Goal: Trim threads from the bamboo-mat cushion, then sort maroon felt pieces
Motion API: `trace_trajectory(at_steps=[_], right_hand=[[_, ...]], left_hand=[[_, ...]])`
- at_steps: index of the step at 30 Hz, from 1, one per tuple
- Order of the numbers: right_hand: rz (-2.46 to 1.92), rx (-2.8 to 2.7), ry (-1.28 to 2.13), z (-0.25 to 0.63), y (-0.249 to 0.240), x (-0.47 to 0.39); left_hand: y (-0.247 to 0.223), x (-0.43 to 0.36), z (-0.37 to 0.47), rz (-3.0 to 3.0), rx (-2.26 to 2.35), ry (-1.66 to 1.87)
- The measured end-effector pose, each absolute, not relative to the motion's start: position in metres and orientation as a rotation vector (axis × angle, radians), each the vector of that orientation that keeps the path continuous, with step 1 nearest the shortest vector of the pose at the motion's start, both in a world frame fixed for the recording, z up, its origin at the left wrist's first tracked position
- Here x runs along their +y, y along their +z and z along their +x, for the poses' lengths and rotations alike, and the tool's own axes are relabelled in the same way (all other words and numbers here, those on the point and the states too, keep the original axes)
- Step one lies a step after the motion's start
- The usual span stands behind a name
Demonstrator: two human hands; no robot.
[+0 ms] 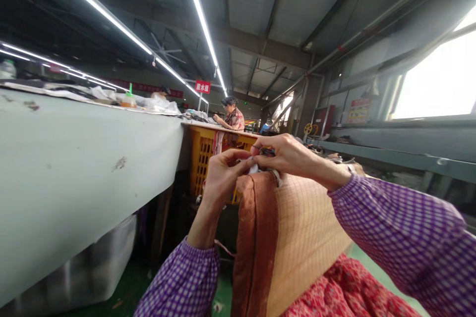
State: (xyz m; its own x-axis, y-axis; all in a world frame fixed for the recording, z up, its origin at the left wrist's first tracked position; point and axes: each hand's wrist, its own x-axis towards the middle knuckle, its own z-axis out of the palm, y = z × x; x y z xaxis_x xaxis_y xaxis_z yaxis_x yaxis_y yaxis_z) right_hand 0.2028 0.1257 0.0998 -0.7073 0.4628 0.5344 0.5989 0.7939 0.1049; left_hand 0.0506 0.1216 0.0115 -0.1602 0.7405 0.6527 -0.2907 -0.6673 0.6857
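Note:
My left hand (225,173) is closed in a pinch on a small white piece (254,168), held just above the top edge of a woven mat (312,218) with a brown cloth border (260,242). Against it, my right hand (284,156) is also closed, its thumb and fingers round a small dark, thin tool (267,150) whose exact kind I cannot make out. The fingertips of both hands meet at the white piece and partly hide it. Purple checked sleeves cover both forearms. Red patterned cloth (353,290) lies below the mat.
A white-covered table (89,143) runs along the left, bearing dark material, plastic bags and an orange bottle (129,100) with a green tip. Ahead stand a yellow crate (201,158) and a co-worker (235,118) at a table. A long bench (401,156) lines the right wall.

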Motion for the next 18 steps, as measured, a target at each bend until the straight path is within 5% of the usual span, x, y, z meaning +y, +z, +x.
trace_trajectory(at_steps=[12,18], right_hand=[[-0.809,-2.473,-0.307,0.197,0.107,0.129],[-0.905,-2.580,-0.283,0.192,0.116,0.124]], left_hand=[[-0.001,0.148,0.081,1.688,1.436,2.607],[-0.014,0.153,0.083,1.674,1.383,2.620]])
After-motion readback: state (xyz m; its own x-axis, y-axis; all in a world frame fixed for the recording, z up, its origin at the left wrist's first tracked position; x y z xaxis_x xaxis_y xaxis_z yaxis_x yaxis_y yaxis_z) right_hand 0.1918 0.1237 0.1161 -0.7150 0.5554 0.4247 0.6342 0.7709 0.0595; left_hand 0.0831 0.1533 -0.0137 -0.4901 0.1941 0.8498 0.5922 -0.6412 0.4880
